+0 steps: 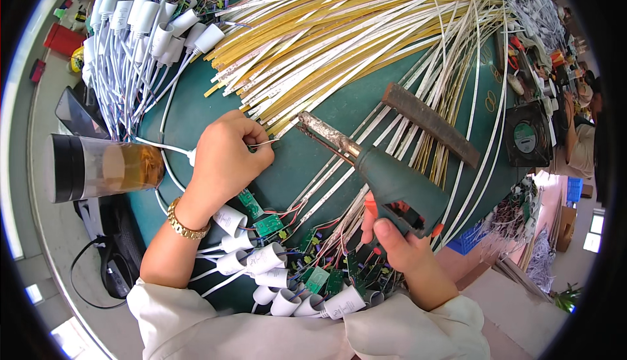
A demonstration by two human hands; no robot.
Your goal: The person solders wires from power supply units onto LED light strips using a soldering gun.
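Note:
My right hand (408, 245) grips a dark green soldering gun (401, 180) with an orange trigger. Its scorched metal barrel points up and left, toward my left hand. My left hand (232, 147) is closed in a pinch, with a thin wire (266, 142) sticking out between thumb and fingers. Just beyond that hand lie the cut ends of many white and yellow LED strips (313, 66). The gun's tip stands close to these ends; whether it touches one I cannot tell. Beneath my left wrist lie white cylindrical lamp caps (264, 259) with green circuit boards (268, 225) and wires.
A rusty metal bar (431, 123) lies across the strips on the green table (353, 115). At left are a black-lidded jar of amber liquid (117, 167), a phone (78, 112) and a bundle of white cabled caps (140, 27). A black fan (526, 136) stands at right. Another person (581, 147) sits beyond.

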